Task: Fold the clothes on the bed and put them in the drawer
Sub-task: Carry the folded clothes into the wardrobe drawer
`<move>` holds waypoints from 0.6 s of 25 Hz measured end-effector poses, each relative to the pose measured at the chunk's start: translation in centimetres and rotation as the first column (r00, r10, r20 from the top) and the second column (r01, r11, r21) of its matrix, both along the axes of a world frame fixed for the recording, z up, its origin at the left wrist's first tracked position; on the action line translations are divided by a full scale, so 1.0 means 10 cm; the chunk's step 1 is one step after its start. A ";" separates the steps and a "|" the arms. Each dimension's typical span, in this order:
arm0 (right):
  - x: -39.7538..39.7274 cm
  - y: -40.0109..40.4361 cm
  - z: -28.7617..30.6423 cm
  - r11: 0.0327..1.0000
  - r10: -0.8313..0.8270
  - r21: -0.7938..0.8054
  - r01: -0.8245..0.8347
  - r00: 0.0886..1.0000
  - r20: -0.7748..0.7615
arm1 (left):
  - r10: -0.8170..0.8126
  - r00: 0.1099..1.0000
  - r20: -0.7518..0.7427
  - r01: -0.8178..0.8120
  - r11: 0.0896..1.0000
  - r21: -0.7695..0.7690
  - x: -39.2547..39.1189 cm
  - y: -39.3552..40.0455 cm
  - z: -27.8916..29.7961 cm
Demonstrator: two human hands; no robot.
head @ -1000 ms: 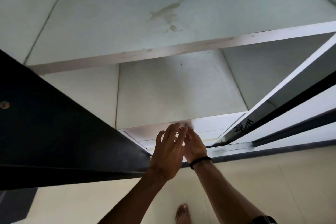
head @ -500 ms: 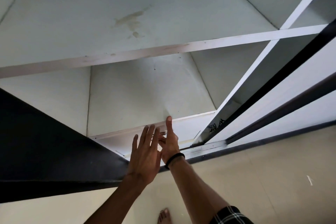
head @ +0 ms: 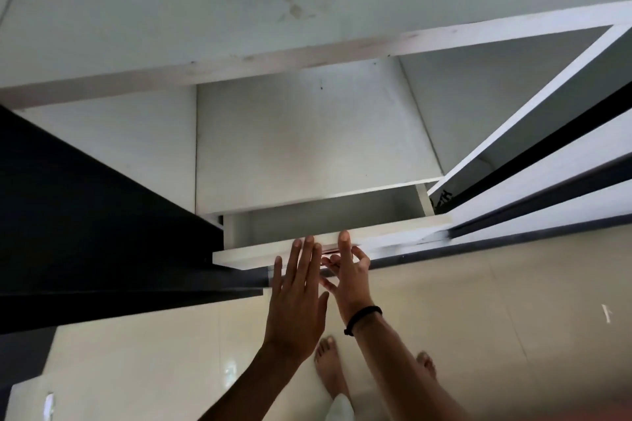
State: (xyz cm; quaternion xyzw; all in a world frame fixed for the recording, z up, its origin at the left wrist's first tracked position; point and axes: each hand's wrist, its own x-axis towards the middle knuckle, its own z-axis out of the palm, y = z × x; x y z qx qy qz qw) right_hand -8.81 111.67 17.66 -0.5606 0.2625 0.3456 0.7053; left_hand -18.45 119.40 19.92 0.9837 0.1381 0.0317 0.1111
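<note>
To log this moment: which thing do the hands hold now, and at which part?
The right hand grips the white drawer at the middle of its front panel, seemingly by a small handle. The left hand holds nothing; its straight fingers only touch that panel.

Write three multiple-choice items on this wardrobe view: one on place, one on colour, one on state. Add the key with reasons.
1. Where is the left hand?
A. In front of the drawer front
B. On the stained shelf
C. On the floor

2. What colour is the wristband on the right hand?
A. White
B. Black
C. Red

3. What state is the drawer in?
A. Fully shut
B. Taken out
C. Partly pulled open

Key: 1 A, its straight fingers reach up against the front panel. 2 B, a dark band circles the right wrist. 3 C, the front stands out from the cabinet and bare inner walls show.
</note>
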 end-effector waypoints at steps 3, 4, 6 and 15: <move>-0.33 -0.34 0.02 0.999 0.046 0.006 -0.046 0.998 -0.036 | 0.004 1.000 -0.019 -0.006 0.996 -0.091 -0.41 -0.29 0.07; -0.43 -0.44 0.04 0.999 0.047 0.014 -0.046 0.997 -0.056 | 0.006 0.999 -0.033 -0.009 0.994 -0.108 -0.51 -0.36 0.10; -0.63 -0.62 0.12 0.999 0.030 0.048 -0.025 0.995 -0.096 | 0.003 0.999 -0.049 -0.009 0.992 -0.126 -0.71 -0.51 0.17; -1.27 -1.27 0.43 0.975 -0.023 0.202 0.092 0.947 -0.320 | 0.125 0.987 -0.103 -0.145 0.965 -0.220 -0.79 -0.74 0.45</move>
